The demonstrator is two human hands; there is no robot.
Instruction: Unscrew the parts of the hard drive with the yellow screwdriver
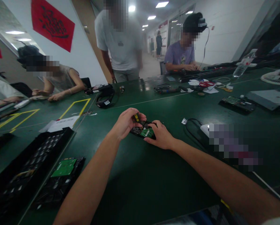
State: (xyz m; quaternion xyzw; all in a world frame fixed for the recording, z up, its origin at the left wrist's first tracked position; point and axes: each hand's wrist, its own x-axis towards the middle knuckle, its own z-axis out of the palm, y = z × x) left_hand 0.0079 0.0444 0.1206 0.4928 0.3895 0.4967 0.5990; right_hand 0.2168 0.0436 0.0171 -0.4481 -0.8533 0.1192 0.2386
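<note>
A black hard drive with a green circuit board (146, 132) lies flat on the dark green table (140, 175) in front of me. My left hand (126, 122) is curled around a small screwdriver with a yellow and black handle (136, 117), tip down on the drive's far left part. My right hand (160, 135) rests on the drive's right side, fingers closed over its edge, holding it steady.
A black tray (25, 168) and another drive with a green board (64, 168) lie at my near left. A black cable (193, 128) and a white object sit to the right. More drives, cables, red scissors (207, 83) and a water bottle (244, 64) lie farther away. Three people work around the table.
</note>
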